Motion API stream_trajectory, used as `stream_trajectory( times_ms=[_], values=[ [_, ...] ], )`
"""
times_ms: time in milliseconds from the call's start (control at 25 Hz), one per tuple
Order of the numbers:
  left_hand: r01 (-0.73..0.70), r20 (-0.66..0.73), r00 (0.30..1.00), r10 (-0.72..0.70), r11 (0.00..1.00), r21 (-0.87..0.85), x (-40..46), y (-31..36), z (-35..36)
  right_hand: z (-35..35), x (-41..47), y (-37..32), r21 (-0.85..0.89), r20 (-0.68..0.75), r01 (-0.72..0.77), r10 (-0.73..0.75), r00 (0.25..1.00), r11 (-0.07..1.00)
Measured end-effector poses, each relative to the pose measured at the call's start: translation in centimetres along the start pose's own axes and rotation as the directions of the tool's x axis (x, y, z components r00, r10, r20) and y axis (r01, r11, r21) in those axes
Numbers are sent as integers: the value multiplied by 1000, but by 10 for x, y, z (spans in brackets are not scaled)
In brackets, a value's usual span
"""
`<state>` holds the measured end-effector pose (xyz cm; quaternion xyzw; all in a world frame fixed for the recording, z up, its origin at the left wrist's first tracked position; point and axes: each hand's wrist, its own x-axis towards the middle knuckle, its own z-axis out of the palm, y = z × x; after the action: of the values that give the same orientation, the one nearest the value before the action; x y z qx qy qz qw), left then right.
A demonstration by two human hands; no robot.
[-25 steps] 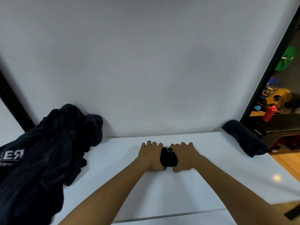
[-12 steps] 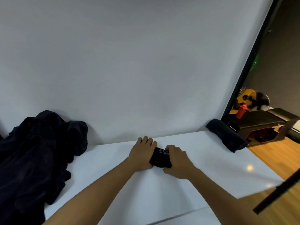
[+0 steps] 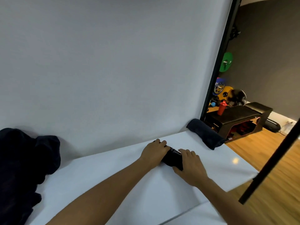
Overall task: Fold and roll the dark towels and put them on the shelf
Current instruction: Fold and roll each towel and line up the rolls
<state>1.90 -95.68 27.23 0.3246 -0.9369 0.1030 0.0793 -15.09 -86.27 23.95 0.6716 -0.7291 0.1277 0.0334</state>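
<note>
A small dark rolled towel lies on the white table near the back wall. My left hand grips its left end, fingers curled over the top. My right hand grips its right end, thumb under the near side. Most of the roll is hidden under the two hands. A second dark rolled towel lies at the table's far right corner, against the wall's edge. A heap of loose dark towels covers the table's left end.
A white wall rises right behind the table. To the right lie a wooden floor, a black bench with a red bottle and coloured weight plates. A black bar crosses the lower right.
The view has swung to the right, so the hands and the roll sit further right in frame. Both hands have stayed clasped on the rolled towel.
</note>
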Motion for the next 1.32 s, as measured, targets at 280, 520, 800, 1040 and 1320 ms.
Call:
stream_trajectory(
  times_ms=[280, 520, 800, 1040, 1320],
  values=[
    [26, 21, 999, -25, 997, -71, 95, 31, 21, -10, 13, 70, -7, -120, -6, 5, 993, 1000],
    [60, 8, 998, -59, 986, -155, 150, 34, 38, -5, 48, 102, -48, -121, -96, 90, 989, 994],
    [114, 13, 993, -113, 974, -198, 186, 30, 53, 8, 79, 118, -51, -206, -82, 70, 976, 995],
    [163, 79, 985, -150, 966, -198, 190, 33, 54, 10, 84, 120, -57, -213, -89, 75, 974, 994],
    [155, 41, 988, -150, 974, -164, 118, 56, 29, -13, 66, 105, -162, -186, -161, 130, 974, 974]
  ],
)
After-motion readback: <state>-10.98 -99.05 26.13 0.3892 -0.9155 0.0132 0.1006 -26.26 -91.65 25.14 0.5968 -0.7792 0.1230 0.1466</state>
